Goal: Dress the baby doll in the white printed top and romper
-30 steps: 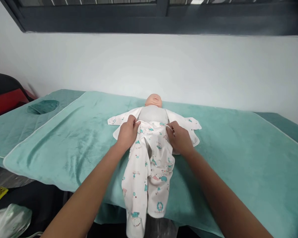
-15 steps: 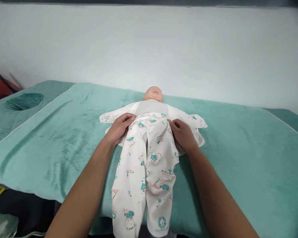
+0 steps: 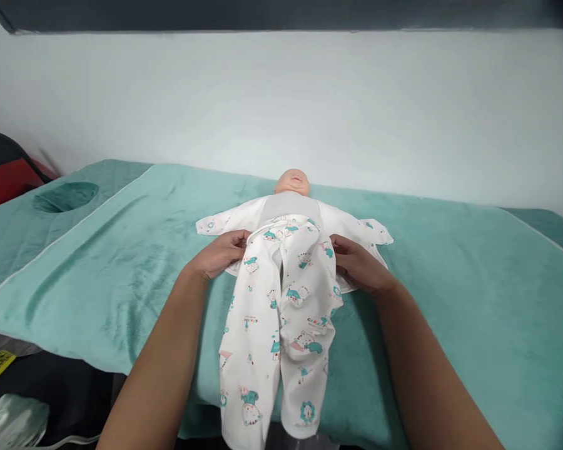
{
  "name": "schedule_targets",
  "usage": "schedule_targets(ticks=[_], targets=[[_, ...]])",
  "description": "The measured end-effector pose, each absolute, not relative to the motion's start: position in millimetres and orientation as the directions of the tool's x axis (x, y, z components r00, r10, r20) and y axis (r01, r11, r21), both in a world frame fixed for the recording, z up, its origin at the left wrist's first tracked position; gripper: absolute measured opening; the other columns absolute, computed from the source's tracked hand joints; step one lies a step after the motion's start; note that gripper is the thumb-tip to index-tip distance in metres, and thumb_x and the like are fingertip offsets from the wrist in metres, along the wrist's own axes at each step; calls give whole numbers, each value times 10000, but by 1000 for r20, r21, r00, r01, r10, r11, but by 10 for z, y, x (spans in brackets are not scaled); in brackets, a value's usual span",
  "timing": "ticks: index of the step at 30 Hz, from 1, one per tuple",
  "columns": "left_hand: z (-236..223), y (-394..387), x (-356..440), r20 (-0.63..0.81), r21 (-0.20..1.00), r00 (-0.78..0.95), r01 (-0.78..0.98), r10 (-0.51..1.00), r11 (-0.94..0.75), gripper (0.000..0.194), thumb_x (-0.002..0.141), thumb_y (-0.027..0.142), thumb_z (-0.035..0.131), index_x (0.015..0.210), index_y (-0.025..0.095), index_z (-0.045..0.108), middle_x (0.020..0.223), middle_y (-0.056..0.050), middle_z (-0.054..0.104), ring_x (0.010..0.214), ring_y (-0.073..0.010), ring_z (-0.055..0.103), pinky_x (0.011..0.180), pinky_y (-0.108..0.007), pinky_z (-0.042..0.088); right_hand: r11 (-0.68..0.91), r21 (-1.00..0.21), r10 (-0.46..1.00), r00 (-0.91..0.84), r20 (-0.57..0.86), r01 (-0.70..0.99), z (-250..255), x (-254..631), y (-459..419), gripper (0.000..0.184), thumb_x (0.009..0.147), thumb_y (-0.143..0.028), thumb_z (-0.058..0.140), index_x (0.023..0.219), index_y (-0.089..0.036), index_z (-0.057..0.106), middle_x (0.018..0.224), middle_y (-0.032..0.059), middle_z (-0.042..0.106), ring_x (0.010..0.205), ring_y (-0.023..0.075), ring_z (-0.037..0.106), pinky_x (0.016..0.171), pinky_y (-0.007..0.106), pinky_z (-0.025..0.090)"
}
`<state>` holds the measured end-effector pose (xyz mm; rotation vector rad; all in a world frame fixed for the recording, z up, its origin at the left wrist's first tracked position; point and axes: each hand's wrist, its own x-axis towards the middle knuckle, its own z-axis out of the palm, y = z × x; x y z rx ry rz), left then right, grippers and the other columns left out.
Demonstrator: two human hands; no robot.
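A baby doll (image 3: 293, 182) lies on its back with its head toward the wall. Its white top (image 3: 340, 215) has both sleeves stretched out sideways and the lower edges spread open. Printed white baby pants (image 3: 263, 300) cover its lower body, and the legs hang past the near edge of the bed. At the left side of the waistband my left hand (image 3: 221, 253) pinches the fabric. My right hand (image 3: 360, 262) has its fingers curled at the opposite side of the pants, some of them hidden behind the cloth.
A teal cover (image 3: 450, 300) spreads over a bed with a face hole (image 3: 68, 197) at the left. Behind it rises a white wall (image 3: 281, 100). A red and black item (image 3: 9, 178) stands far left, and a plastic bag (image 3: 16, 422) sits below the near left edge.
The view has tilted up slightly. Both hands have slid a little lower along the sides of the pants, the right one also outward. The doll lies as before.
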<state>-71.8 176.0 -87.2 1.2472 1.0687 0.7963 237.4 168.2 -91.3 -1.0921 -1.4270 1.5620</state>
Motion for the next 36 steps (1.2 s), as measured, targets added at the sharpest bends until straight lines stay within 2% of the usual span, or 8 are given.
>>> schedule_targets(ticks=[3,6,11,18,25,30,33,36], targets=[[-890,1744,-667,-135,991,279,39,951,129,203,637,165,701,777,181,555,735,52,559,630,-85,476,558,-198,361,-121,-990,938,-336,-88,-78,-964,2323,1698,235,721,-323,778,852,-218,613,788,-26,623,680,123,540,598,249,418],[-887,1728,-603,-70,997,204,58,976,59,203,663,197,678,756,189,498,735,53,524,637,-91,444,550,-198,335,-119,-984,952,-296,-75,-130,-1000,2270,1701,251,708,-337,779,844,-233,595,774,-21,630,683,146,550,622,285,447],[-872,1720,-492,30,992,79,116,996,-39,211,700,197,627,724,206,418,701,55,466,628,-101,389,538,-206,298,-41,-994,987,-156,-24,-105,-1062,2180,1712,303,700,-394,755,718,-229,502,665,-48,570,584,131,487,562,286,417],[-970,1786,-426,58,998,52,21,997,-59,216,666,112,561,754,223,398,705,59,449,590,-98,361,548,-211,306,-7,-999,1000,4,-7,-36,-1127,2124,1787,338,643,-347,742,646,-223,428,576,-67,476,524,105,395,489,254,328],[-1072,1858,-429,124,989,79,-92,989,-117,272,609,50,525,781,224,407,745,48,483,628,-107,435,531,-211,310,17,-998,998,54,14,-67,-1057,2082,1783,322,624,-294,725,625,-225,410,567,-68,472,516,102,383,485,259,309],[-1038,1822,-406,110,987,66,-124,992,-101,265,632,73,561,785,229,411,703,57,483,563,-100,417,490,-214,284,13,-999,996,88,10,-30,-1009,2048,1762,316,630,-336,709,651,-235,410,593,-61,499,542,121,421,513,279,365],[-1026,1817,-419,110,988,23,-115,994,-107,238,638,93,595,805,220,484,738,48,539,626,-108,479,544,-219,348,83,-996,991,106,85,21,-1050,2078,1782,234,642,-296,697,739,-237,492,694,-42,563,639,148,502,567,278,402],[-1028,1836,-455,135,974,-14,-180,991,-135,179,689,160,623,861,205,606,830,9,617,754,-141,561,661,-254,430,211,-974,973,77,217,77,-1091,2120,1802,237,665,-236,677,872,-239,561,862,-10,615,812,173,576,705,292,459]])
